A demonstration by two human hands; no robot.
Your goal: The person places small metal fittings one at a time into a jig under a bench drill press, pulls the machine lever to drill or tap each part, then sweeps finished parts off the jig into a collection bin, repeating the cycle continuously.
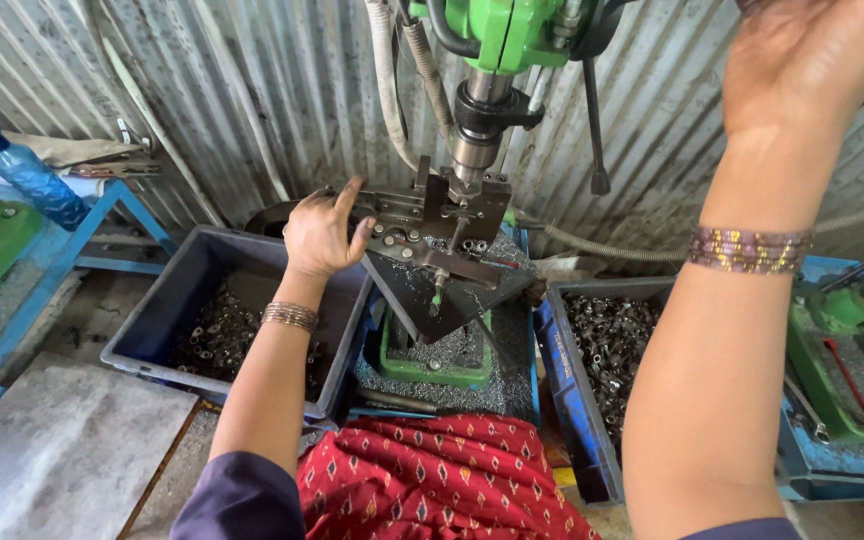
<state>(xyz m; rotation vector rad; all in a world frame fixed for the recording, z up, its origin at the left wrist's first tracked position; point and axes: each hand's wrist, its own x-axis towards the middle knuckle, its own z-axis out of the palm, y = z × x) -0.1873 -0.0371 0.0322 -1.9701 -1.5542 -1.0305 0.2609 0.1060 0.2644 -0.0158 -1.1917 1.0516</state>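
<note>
Two hands work: left hand (324, 235), fingers spread, presses the steel jig plate (397, 228) at its left edge — heavy, rigid; right hand (807, 55) open, raised.

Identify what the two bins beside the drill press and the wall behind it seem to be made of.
Left bin and right bin: likely moulded plastic, matte blue-grey, with rounded rims. Wall: corrugated sheet metal, dull grey, judging by its regular ribs and faint sheen.
</note>
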